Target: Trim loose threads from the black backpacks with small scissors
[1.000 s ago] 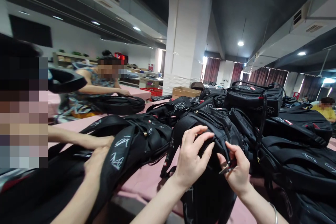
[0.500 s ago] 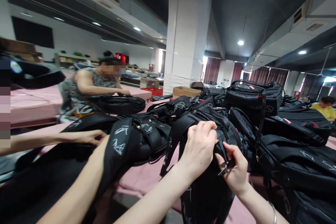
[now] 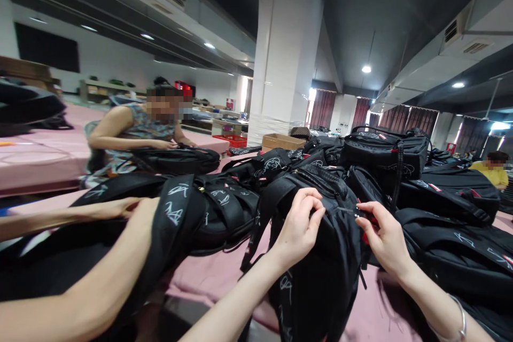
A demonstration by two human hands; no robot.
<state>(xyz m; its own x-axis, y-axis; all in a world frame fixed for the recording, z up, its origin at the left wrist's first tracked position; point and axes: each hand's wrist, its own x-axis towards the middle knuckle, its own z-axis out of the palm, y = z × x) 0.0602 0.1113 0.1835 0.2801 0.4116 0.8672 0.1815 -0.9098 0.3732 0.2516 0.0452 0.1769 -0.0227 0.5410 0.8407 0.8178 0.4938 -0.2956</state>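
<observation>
A black backpack [image 3: 316, 272] with white printed scribbles on its straps stands upright in front of me. My left hand [image 3: 301, 222] is closed in a pinch at its upper front; whatever is between the fingertips is too small to make out. At the bag's right side, my right hand [image 3: 385, 235] is closed on small thread snips [image 3: 356, 211], mostly hidden by the fingers, with thin metal showing near the fingertips. A bracelet is on my right wrist. A gap lies between the two hands.
Another person's arms [image 3: 116, 262] reach into a black backpack [image 3: 224, 214] at my left. More black backpacks [image 3: 452, 246] are piled on the right. Across the pink-covered table [image 3: 200, 278] a seated person [image 3: 128, 128] handles a bag. A white pillar [image 3: 286, 48] stands behind.
My hands have moved apart: the right one rightward and up, with the snips' blades turned from low down to the left fingertips' height. The neighbour's arms shifted left.
</observation>
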